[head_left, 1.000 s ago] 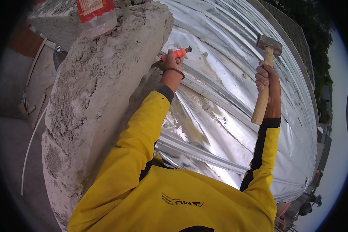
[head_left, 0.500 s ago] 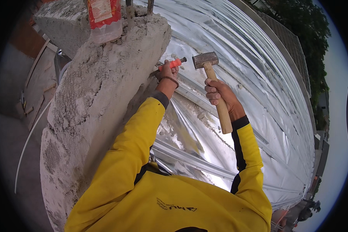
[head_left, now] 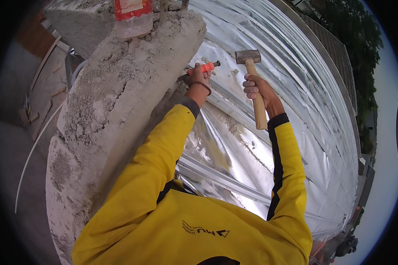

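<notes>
My left hand [head_left: 198,76] is closed around the orange grip of a chisel [head_left: 208,66]. The chisel's dark struck end points right, and its shaft runs left to the side of the rough concrete wall [head_left: 115,95]; the very tip is hard to make out. In my right hand [head_left: 260,92] is a hammer [head_left: 260,115], gripped partway up its wooden handle. Its blocky metal head is up and to the right of the chisel's end, with a gap between them.
Shiny silver roof sheeting [head_left: 296,110] with metal battens spreads to the right. A plastic bag with red print [head_left: 133,24] sits on the wall top beside upright metal bars [head_left: 163,11]. Left of the wall, a thin white pipe [head_left: 33,152] hangs over a lower area with scattered wood.
The hammer and my right hand have moved slightly up and to the right. My left hand still holds the chisel by the wall; the whole view has shifted a little.
</notes>
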Demonstrator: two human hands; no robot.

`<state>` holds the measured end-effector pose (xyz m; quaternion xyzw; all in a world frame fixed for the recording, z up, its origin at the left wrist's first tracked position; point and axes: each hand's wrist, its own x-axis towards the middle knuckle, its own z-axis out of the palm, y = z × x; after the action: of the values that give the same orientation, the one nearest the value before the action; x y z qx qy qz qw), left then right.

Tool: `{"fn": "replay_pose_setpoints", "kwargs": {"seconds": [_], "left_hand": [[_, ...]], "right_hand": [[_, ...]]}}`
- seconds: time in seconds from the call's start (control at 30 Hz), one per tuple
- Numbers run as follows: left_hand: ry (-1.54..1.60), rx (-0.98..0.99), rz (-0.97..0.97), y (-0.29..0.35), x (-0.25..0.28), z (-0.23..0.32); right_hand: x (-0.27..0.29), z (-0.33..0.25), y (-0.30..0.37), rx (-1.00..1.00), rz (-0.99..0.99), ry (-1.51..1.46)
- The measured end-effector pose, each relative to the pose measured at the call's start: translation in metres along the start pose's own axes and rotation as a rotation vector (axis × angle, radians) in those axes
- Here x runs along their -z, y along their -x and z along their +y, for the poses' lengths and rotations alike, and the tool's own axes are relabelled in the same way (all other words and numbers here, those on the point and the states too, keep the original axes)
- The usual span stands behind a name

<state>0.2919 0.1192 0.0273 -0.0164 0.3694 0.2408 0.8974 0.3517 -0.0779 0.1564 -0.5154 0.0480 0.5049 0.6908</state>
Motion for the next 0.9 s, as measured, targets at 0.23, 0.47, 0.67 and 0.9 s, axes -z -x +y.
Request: {"fn": "replay_pose_setpoints", "kwargs": {"seconds": [0.23, 0.47, 0.67, 0.9], "left_hand": [[-0.018, 0.014, 0.021, -0.009, -0.001, 0.004], [-0.083, -0.053, 0.059, 0.007, -0.008, 0.003], [-0.105, -0.003, -0.172, 0.043, 0.002, 0.028], [-0.089, 0.025, -0.232, 0.032, 0.009, 0.02]], "right_hand": [[-0.02, 0.073, 0.043, 0.109, 0.093, -0.048], [-0.018, 0.135, 0.137, 0.276, 0.336, -0.093], [-0.041, 0.215, 0.193, 0.256, 0.506, -0.142], [-0.049, 0.23, 0.228, 0.332, 0.602, 0.029]]}}
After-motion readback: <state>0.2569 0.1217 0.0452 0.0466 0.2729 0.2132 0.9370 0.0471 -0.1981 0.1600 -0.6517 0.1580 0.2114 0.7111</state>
